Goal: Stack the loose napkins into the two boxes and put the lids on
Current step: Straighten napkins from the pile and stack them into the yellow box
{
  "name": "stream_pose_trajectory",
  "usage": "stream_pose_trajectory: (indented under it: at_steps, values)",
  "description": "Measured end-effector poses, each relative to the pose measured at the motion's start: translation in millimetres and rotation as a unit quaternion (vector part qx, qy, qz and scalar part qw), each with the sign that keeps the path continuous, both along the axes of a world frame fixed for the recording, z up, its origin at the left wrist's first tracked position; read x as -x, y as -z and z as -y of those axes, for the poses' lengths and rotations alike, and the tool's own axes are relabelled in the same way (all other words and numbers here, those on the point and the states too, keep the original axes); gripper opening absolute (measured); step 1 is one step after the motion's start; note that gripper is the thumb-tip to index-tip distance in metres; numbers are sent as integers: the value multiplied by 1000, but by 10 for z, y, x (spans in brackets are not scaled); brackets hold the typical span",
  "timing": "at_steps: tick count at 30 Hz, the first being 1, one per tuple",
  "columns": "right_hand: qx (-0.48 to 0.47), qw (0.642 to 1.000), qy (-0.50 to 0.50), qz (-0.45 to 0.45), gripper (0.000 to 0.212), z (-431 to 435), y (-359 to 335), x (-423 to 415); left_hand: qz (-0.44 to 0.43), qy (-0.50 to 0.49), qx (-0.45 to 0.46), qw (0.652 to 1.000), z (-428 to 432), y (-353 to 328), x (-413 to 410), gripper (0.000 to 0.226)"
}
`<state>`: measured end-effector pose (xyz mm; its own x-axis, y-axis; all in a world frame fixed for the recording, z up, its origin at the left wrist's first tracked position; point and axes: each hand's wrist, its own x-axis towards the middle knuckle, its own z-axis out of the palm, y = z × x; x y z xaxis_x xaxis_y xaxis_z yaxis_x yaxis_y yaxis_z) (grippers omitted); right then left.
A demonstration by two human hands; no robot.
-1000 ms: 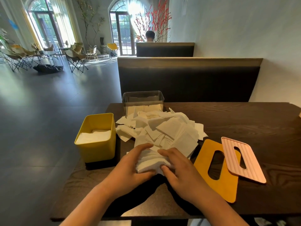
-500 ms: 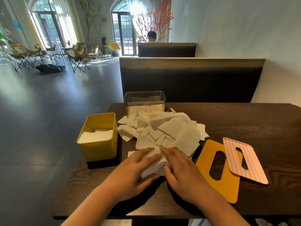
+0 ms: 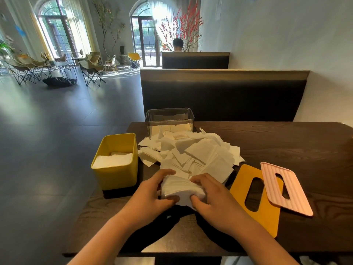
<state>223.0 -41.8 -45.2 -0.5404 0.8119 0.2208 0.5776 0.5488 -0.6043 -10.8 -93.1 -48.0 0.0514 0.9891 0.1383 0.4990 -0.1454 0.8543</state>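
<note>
Reaching in across the near edge of the bench (image 3: 286,142), forearms angled inward. Left grip (image 3: 150,196) and right grip (image 3: 215,201) curled round a napkin stack (image 3: 181,188), thumbs near, fingers over the top, in front of the loose napkin pile (image 3: 196,152). Yellow box (image 3: 116,175) left, part filled; clear box (image 3: 170,115) behind; yellow lid (image 3: 267,217) and pink lid (image 3: 298,192) right.

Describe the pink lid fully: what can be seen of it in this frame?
The pink lid is a pale pink rounded rectangle, plastic by its look, with raised ribs running along its length and one long rounded slot cut through it. It lies flat and off any box, at the right of the dark wooden table, angled to the table edge. Its left edge overlaps the orange lid.
</note>
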Motion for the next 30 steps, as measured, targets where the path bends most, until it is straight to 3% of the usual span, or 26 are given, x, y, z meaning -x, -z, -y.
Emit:
stream_pose_trajectory:
  at_steps: [6, 10, 12, 14, 16, 18, 22, 25, 27, 30]
  values:
    - [70, 997, -30, -32, 33, -31, -319, 86, 102, 18, -8, 995, 21, -218, -84, 66]
    - [143, 981, -36, -127, 34, -8, -375, 177, 146, -23, -26, 989, 26, -256, -117, 74]
    - [199, 953, -21, -228, 45, 29, -339, 217, 160, -17, 0, 987, 42, -222, -92, 91]
    - [270, 902, 3, -337, 52, 100, -288, 252, 108, 0, 32, 994, 79, -178, -80, 97]
    - [336, 851, 7, -405, 53, 188, -236, 282, 49, 10, 44, 998, 119, -152, -96, 78]
    - [364, 829, 10, -425, 51, 230, -162, 276, 28, 6, 48, 998, 147, -148, -107, 55]
    - [322, 853, 50, -408, 44, 161, -9, 196, -39, -2, 63, 997, 163, -172, -32, 51]
    - [270, 897, 46, -347, 50, 138, 53, 182, -106, -16, 52, 993, 165, -188, -4, 52]
    - [267, 908, 41, -321, 55, 155, 93, 206, -139, -31, 27, 989, 161, -167, -22, 51]
    - [214, 948, 60, -226, 70, 187, 104, 229, -82, -52, 11, 995, 199, -44, -144, 51]
